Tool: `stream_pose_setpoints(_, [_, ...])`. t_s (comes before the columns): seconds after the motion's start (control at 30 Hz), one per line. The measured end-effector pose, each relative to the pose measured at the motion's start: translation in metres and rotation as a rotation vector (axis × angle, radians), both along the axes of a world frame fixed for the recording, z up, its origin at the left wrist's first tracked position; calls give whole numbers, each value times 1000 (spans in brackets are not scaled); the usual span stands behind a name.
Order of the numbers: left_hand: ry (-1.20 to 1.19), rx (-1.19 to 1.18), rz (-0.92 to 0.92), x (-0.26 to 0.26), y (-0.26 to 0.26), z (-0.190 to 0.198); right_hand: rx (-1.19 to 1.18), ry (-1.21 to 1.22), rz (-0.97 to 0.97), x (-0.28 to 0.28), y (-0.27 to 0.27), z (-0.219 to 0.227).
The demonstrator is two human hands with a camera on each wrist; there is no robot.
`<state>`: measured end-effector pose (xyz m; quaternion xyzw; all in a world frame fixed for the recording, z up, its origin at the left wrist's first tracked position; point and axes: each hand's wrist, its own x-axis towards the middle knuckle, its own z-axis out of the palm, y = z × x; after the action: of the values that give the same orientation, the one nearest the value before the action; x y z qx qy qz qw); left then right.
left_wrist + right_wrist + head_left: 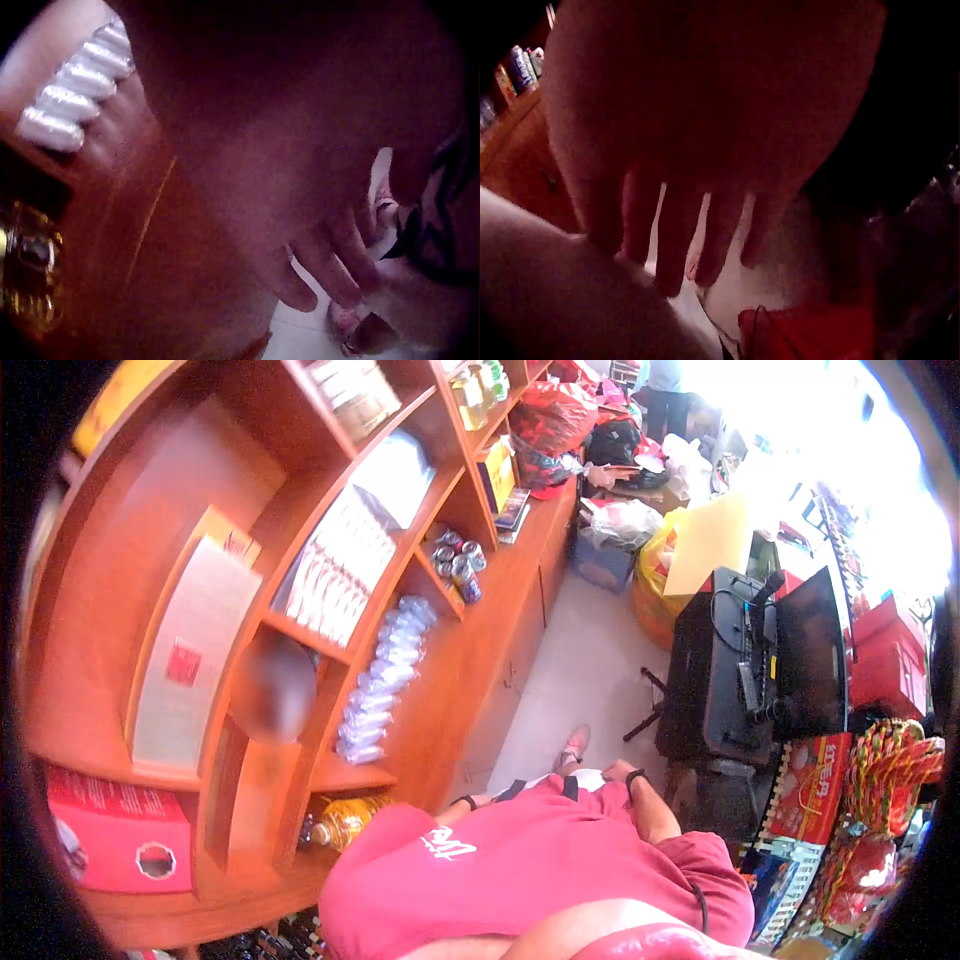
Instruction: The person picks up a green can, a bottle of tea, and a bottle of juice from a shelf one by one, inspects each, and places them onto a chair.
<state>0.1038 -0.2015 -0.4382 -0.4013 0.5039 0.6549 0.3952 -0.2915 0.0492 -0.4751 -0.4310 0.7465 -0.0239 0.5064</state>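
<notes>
We see the left hand (300, 232) with loose fingers, grasping nothing, near the wooden cabinet (470, 670). The right hand (690, 157) is also without any grip, its fingers extended, beside the red shirt (560, 850). On the cabinet we find clear plastic bottles (385, 680) in a row.

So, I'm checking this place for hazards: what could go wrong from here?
Stepping forward, the pink shoe could catch on the black stand legs on the floor. The left hand, beside the wooden cabinet, might brush the lined-up clear plastic bottles.
</notes>
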Motion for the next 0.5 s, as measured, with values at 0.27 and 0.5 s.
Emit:
stream_pose_setpoints(0.27, [538,-544,-968,-241,-125,39,-16,-99,391,-134,-68,-123])
stream_pose_setpoints(0.5, [178,-685,-815,-387,-167,65,52,-128,347,-188,-127,-44])
